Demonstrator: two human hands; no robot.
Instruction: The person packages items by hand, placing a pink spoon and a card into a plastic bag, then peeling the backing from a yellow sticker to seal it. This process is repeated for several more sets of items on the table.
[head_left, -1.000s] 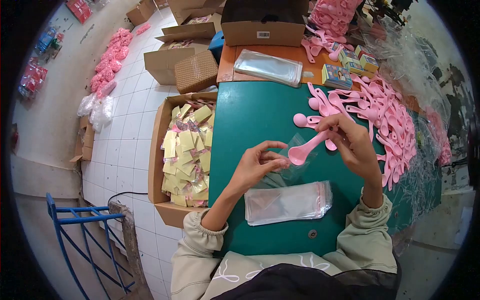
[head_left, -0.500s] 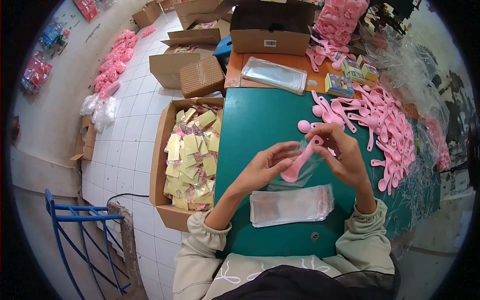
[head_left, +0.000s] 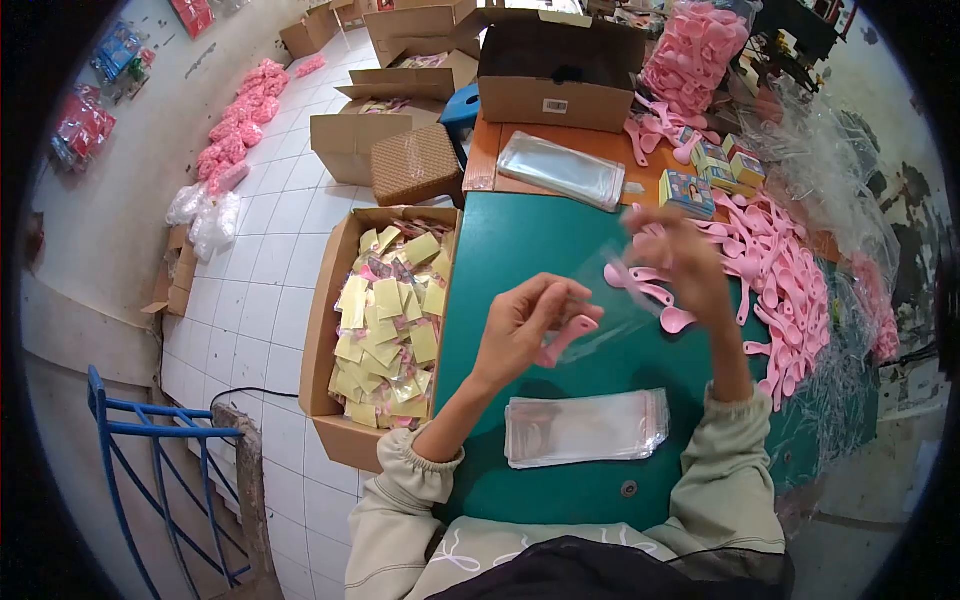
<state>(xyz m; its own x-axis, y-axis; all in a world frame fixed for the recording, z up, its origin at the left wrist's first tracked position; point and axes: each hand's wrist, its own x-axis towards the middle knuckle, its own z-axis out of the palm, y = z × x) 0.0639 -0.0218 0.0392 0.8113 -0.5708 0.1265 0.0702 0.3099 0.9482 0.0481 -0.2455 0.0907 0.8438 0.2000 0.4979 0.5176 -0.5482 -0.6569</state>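
Observation:
Pinched in my left hand [head_left: 528, 325] is a pink spoon [head_left: 568, 338] inside a clear plastic bag [head_left: 600, 325]; the hand hides part of the spoon. My right hand [head_left: 690, 262] is raised and blurred by motion, over the left edge of the spoon pile; whether its fingers hold anything cannot be made out. A large heap of pink spoons [head_left: 785, 285] covers the right side of the green table [head_left: 480, 460]. Below my hands lies a stack of clear bags [head_left: 588, 428].
An open carton [head_left: 322, 345] of packets with yellow cards stands left of the table. Behind are a bag stack [head_left: 562, 168], small card boxes [head_left: 686, 193], a brown box [head_left: 560, 100] and a bulging bag of spoons [head_left: 695, 50]. Loose plastic film [head_left: 840, 150] hangs at right.
The bagged spoon has shifted left and down with my left hand. My right hand has let go of the spoon's end and moved up and right. The view has shifted slightly.

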